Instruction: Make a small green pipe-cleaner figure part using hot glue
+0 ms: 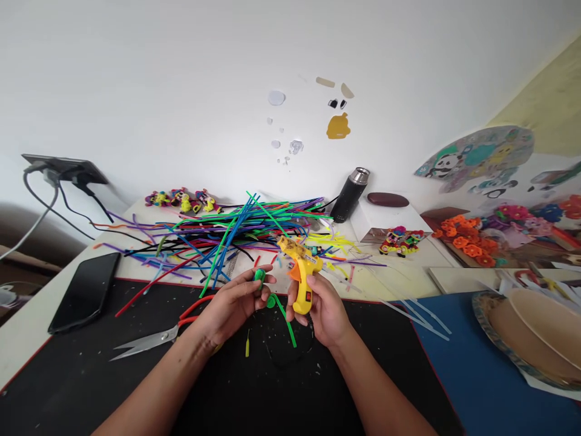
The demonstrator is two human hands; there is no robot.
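Gripping a yellow glue gun (301, 274), the right hand (323, 309) hides its handle, while the left hand (231, 303) pinches a small green pipe-cleaner piece (260, 277), its shape unclear.

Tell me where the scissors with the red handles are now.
The red-handled steel scissors lie open on the black mat, left of the left hand and below the black phone.

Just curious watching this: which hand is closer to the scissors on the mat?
Left. The left hand sits just right of the scissors, near their red handles; the right hand, gripping the glue gun, is farther right.
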